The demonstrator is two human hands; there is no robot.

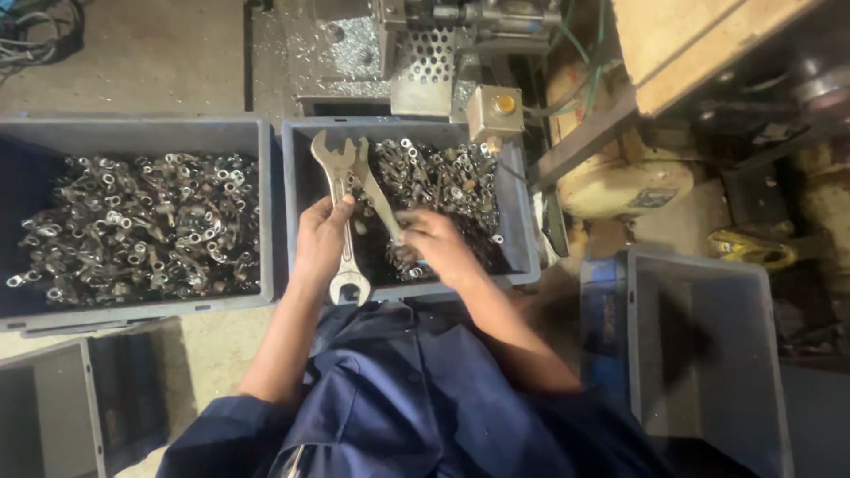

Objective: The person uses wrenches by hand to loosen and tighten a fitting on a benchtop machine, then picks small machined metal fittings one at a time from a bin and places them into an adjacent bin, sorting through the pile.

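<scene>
Item: two combination wrenches, bare steel, each with an open end and a ring end. First wrench (pixel 341 212): held upright in the left hand (pixel 320 241), open end above the fingers (pixel 341 208), ring end below the palm, over the near rim of the middle bin (pixel 513 212). Left fingers are closed round the mid-shank, thumb side toward the second wrench. Second wrench (pixel 376 199): slimmer, leaning against the first, its open end up beside the other's head, its lower shank running down to the right hand (pixel 438 243). Right fingers are curled narrow about that lower shank or the parts under it; motion blur hides which, so the exact hold cannot be told. Handling, by judgement: solid steel, heavy for its length, fully rigid, not fragile; smooth and probably oily, so liable to slip if pinched at the tip. Best taken at mid-shank with a full wrap, near the balance point, as the left hand has it; the heads are broader and offer a stop against sliding. Surroundings: beneath both hands the middle bin is heaped with small metal ring parts (pixel 434 177), loose, and apt to shift and snag. Left of the left fingers, a second grey bin (pixel 266 142) with like parts; right of the right fingers, an unfilled grey bin (pixel 699 354); beyond the fingers, a machine (pixel 425 53).
</scene>
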